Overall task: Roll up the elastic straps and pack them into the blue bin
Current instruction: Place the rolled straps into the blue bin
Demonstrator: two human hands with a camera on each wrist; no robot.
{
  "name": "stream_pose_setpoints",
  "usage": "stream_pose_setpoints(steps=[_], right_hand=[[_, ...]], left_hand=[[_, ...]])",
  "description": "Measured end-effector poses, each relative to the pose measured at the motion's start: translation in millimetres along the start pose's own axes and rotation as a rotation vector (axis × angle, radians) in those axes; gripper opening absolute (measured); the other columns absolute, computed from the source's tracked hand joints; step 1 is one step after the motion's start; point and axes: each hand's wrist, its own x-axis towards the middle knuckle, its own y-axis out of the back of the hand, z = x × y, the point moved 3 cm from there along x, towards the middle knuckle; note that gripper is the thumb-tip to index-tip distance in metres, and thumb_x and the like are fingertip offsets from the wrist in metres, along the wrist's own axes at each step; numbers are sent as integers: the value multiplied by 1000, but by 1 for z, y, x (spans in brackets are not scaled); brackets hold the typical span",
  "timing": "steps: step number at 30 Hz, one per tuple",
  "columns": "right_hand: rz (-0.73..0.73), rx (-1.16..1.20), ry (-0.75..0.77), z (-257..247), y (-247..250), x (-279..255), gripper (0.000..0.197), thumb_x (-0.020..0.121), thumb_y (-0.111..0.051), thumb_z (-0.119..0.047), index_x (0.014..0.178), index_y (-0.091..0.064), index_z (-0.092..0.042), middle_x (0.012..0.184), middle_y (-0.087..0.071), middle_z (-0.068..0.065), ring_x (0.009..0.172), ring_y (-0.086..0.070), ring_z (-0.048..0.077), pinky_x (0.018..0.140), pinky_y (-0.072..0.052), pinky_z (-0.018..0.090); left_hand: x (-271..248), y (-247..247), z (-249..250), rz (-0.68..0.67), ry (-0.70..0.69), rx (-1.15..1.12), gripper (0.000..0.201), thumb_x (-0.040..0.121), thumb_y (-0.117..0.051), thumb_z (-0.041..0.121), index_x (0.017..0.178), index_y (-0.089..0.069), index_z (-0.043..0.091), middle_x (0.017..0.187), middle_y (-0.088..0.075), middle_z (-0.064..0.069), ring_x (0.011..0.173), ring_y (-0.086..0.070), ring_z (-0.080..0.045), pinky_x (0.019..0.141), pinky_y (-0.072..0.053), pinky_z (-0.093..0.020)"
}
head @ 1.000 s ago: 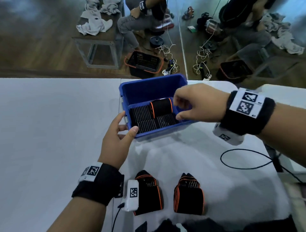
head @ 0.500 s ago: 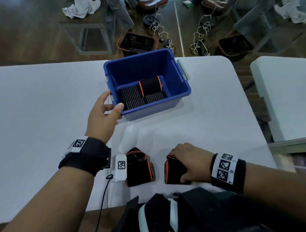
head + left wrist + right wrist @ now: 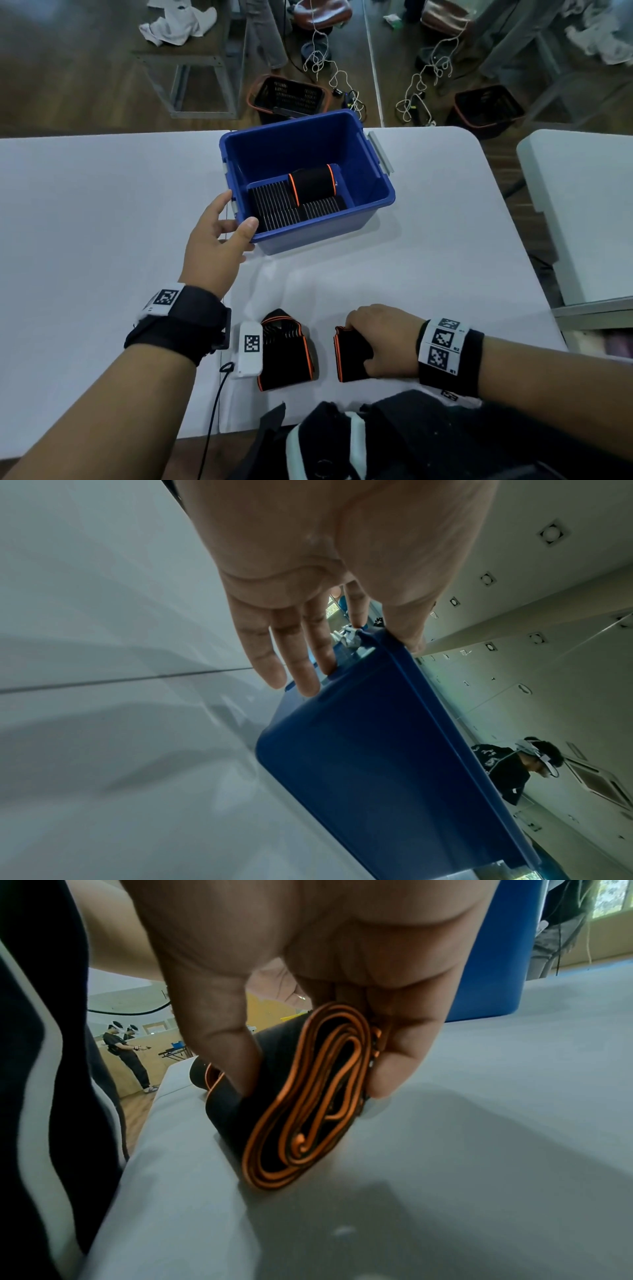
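The blue bin point(image 3: 373, 192) stands on the white table with a layer of rolled black straps point(image 3: 274, 209) and one black, orange-edged roll point(image 3: 313, 185) on top. My left hand point(image 3: 238, 212) holds the bin's near left corner, thumb over the rim and fingers on the outer wall point(image 3: 377, 764). My right hand point(image 3: 373, 339) grips a rolled strap point(image 3: 349, 356) lying near the table's front edge; in the right wrist view the thumb and fingers squeeze its coiled orange end point(image 3: 301, 1123). Another rolled strap point(image 3: 286, 349) lies to its left, untouched.
A white wrist device point(image 3: 251, 347) and its cable point(image 3: 212, 411) hang beside the left strap. Dark clothing point(image 3: 411, 438) overlaps the table's front edge. A second white table point(image 3: 582, 205) stands at the right. Black baskets point(image 3: 287, 96) sit on the floor behind.
My right hand has left the bin, come down to the front edge and taken hold of the right-hand rolled strap. The left hand has stayed on the bin's corner.
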Motion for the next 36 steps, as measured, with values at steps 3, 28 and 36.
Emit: stream_pose_setpoints(steps=[3,28,36], right_hand=[[-3,21,2,-2,12,-4,41,75,-69,-30,110,-52,-19,103,-59,0,92,-55,18,77,-50,33],[105,-416,-55,-3,249,113,54,65,-83,-17,113,-61,-23,105,-64,-2,94,-59,21,82,-53,36],[-6,-483,-117,-2,240,144,61,64,-88,-20,118,-60,-22,114,-66,1,102,-62,26,89,-53,38]], left_hand=[[1,0,0,-3,-4,-3,56,97,-63,38,147,-40,44,113,-70,0,91,-74,-18,83,-61,-43],[8,-3,-11,2,-18,-107,57,94,-67,37,144,-44,46,104,-69,5,83,-71,-15,82,-60,-42],[11,-5,-18,10,-6,-186,56,91,-69,42,141,-45,52,103,-64,10,77,-70,-10,75,-51,-20]])
